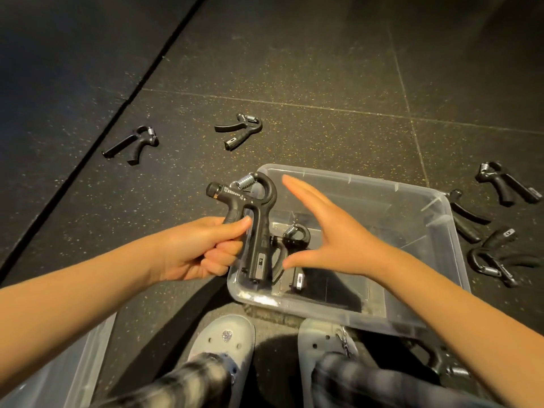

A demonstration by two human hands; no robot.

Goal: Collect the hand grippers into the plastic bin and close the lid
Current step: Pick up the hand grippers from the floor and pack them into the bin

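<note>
My left hand (203, 248) grips one handle of a black hand gripper (253, 213) and holds it upright over the left edge of the clear plastic bin (441, 219). My right hand (329, 234) hovers open above the bin, fingers straight and thumb spread, just right of that gripper. One hand gripper (291, 245) lies in the bin's bottom. Loose on the floor lie two hand grippers at the far left (132, 145) and far middle (240, 131), several to the right of the bin (509, 184) (468, 216) (494, 257), and one near my right leg (441, 363).
The clear lid (59, 369) lies on the floor at the lower left. My two light clogs (223, 343) stand just in front of the bin. The floor is dark speckled rubber, with a darker mat (59, 69) beyond a seam on the left.
</note>
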